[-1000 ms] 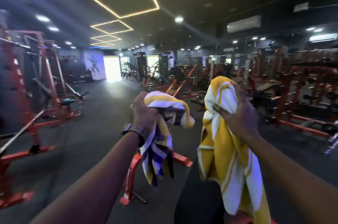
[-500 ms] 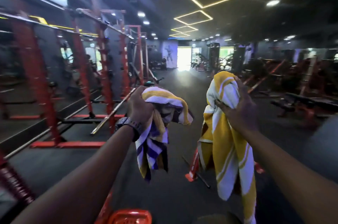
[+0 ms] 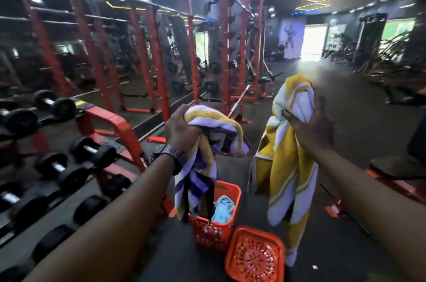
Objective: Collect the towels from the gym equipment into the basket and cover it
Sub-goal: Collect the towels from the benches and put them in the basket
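The left hand [image 3: 182, 129] grips a purple-striped towel [image 3: 198, 180] above the orange basket [image 3: 213, 227]; the right hand [image 3: 311, 129] clutches a yellow towel [image 3: 285, 175]. Its lid [image 3: 254, 256] lies beside, seemingly touching it.

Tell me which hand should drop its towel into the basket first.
Left, probably. The left hand holds the purple-striped towel hanging right over the open orange basket; the right hand and its yellow towel hang off to the side.

basket [image 3: 215, 233] below left hand [image 3: 181, 130], lid [image 3: 254, 256] right of basket
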Tool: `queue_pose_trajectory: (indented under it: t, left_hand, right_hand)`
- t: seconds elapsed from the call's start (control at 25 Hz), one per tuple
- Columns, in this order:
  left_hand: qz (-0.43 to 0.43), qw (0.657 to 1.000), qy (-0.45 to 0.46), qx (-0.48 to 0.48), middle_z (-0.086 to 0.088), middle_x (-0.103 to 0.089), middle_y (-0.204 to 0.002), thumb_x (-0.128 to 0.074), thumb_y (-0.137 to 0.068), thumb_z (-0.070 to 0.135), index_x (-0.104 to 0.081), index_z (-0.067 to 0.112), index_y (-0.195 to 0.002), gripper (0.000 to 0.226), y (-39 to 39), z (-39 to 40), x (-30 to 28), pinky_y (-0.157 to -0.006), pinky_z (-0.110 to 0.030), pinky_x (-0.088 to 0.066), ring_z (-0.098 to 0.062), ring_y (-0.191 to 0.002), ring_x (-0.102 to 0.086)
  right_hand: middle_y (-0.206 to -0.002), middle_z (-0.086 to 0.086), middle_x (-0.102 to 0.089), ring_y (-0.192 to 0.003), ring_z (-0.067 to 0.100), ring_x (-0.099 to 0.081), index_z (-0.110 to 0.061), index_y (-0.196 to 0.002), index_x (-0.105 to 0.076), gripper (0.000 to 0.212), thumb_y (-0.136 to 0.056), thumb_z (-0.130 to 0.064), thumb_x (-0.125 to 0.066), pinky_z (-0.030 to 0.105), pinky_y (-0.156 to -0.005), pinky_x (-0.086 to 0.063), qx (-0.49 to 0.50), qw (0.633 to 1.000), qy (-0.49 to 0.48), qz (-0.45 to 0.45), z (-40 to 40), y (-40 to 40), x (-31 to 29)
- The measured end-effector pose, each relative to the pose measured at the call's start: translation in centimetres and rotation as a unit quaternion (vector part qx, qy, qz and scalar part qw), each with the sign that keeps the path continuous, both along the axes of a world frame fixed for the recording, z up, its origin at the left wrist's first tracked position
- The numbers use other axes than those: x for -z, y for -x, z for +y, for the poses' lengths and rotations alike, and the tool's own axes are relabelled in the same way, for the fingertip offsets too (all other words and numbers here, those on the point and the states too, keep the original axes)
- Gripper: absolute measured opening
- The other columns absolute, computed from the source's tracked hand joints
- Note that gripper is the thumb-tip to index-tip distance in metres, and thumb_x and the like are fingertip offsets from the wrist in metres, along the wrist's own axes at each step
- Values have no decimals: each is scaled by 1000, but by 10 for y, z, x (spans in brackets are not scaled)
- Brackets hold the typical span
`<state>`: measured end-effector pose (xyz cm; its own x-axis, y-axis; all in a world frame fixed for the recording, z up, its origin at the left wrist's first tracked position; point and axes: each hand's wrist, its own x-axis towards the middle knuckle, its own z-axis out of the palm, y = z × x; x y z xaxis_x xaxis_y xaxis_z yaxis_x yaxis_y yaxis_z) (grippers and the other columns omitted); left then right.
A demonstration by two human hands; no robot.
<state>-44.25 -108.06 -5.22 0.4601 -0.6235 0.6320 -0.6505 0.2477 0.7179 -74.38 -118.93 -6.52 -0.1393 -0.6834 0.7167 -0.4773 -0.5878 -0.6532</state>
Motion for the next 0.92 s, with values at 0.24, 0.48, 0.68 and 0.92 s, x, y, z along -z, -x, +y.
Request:
queue_pose_trajectory:
  t: [0.24, 0.48, 0.68, 0.92]
  left_hand:
    - [19, 999, -33, -16, 1, -72, -83, -81, -62, 12, -65, 23, -89, 33, -104, -62, 38, -72, -44, -57, -25, -81, -69]
    - [26, 997, -74, -11, 5, -72, -86, -82, -65, 13, -66, 27, -92, 34, -152, -171, 72, -72, -35, -58, -14, -78, -68]
    - [74, 992, -93, 42, 2, -72, -86, -80, -65, 7, -65, 24, -91, 34, -185, -262, 104, -71, -33, -57, -20, -81, -69]
    - [134, 980, -100, 110, 9, -72, -81, -73, -65, -4, -67, 24, -96, 42, -246, -388, 198, -65, -11, -45, 5, -70, -61]
  right_hand:
    - [-144, 1, -55, -120, 34, -59, -44, -148, -27, 86, -77, -51, -75, 26, -86, -36, -51, 998, -23, -4, -69, -130, 30]
    - [-145, 2, -53, -127, 29, -54, -39, -152, -27, 89, -78, -46, -77, 33, -100, -43, -74, 996, -42, -29, -167, -227, 77]
    - [-147, 2, -50, -130, 23, -51, -36, -153, -27, 91, -77, -43, -77, 18, -98, -36, -63, 994, -66, -52, -240, -288, 113]
    - [-155, 0, -42, -137, 2, -39, -27, -154, -27, 93, -79, -35, -82, 10, -109, -27, 23, 993, -95, -65, -320, -359, 208]
